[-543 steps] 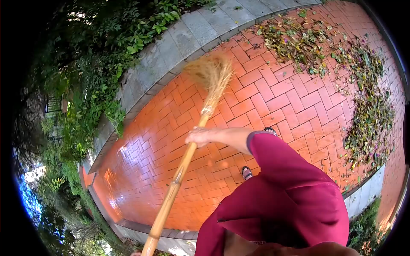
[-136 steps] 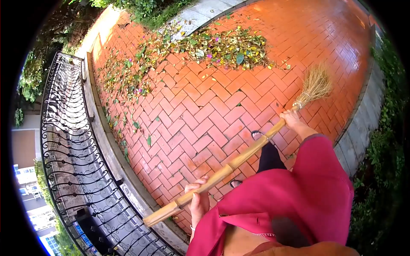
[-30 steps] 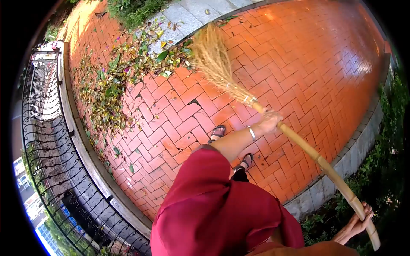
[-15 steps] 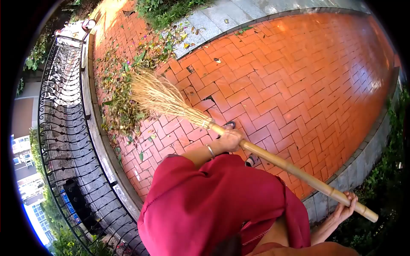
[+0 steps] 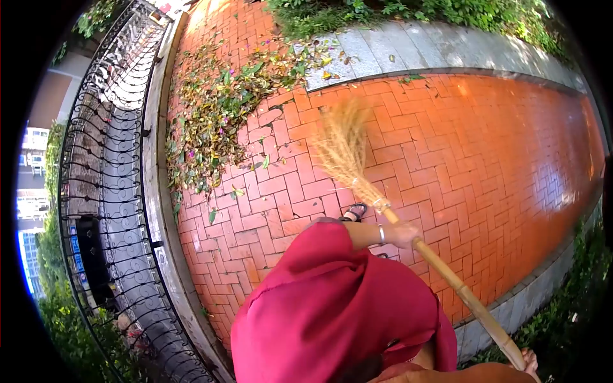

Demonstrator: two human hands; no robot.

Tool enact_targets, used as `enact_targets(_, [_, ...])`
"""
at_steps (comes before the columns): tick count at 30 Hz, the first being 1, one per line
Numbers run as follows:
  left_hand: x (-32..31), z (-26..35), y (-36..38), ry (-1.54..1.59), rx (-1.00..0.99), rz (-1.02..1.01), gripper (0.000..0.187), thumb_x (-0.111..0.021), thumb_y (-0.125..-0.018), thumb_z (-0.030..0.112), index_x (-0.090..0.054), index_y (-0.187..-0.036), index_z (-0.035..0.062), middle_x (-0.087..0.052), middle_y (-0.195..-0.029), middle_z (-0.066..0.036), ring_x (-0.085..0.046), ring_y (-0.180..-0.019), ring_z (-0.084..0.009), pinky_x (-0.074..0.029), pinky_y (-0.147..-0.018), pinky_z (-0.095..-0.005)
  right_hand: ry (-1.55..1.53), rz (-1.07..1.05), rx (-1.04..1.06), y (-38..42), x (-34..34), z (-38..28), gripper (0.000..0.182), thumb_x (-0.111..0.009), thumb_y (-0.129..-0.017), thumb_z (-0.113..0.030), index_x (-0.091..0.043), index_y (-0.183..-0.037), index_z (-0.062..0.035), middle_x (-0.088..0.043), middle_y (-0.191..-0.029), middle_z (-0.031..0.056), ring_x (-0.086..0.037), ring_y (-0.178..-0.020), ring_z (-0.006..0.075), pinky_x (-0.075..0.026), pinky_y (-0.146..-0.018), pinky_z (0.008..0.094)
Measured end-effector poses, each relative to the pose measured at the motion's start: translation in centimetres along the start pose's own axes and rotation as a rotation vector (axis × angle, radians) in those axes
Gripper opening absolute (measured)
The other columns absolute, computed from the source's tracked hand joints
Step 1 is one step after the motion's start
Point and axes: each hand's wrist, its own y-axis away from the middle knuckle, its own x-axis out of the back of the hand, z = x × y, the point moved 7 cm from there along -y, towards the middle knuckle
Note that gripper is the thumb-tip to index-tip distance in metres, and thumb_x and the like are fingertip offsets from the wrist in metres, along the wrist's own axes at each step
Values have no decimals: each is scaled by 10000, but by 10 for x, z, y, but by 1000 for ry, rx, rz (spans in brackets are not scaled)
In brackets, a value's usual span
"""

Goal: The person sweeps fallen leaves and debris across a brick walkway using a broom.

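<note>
- one broom, its straw head blurred over the brick path
- one big leaf pile by the iron railing
- left hand clamped round the handle just below the bristles, arm reaching forward
- right hand at the handle's far end, bottom right, mostly hidden, so can't tell its grip

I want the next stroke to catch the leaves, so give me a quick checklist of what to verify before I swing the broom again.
1. Left hand gripped on the broom handle near the bristles: ok.
2. Right hand on the handle's end: cannot tell, only partly in view.
3. Bristles clear of the sandal: ok.
4. Leaf pile within the stroke: not ok, bristles sit apart from it on bare brick.
5. Railing out of the swing: ok, beyond the curb.
</note>
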Motion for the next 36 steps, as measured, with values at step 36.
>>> enact_targets(36, [-4, -66, 499, -261, 645, 234, 278, -585, -684, 332, -545, -892, 153, -582, -858, -65, -538, -885, -234, -354, -772, -422, -372, -787, -21, 381, -242, -33, 196, -526, -738, -95, -344, -813, -90, -401, -676, 42, -427, -567, 136, -409, -553, 300])
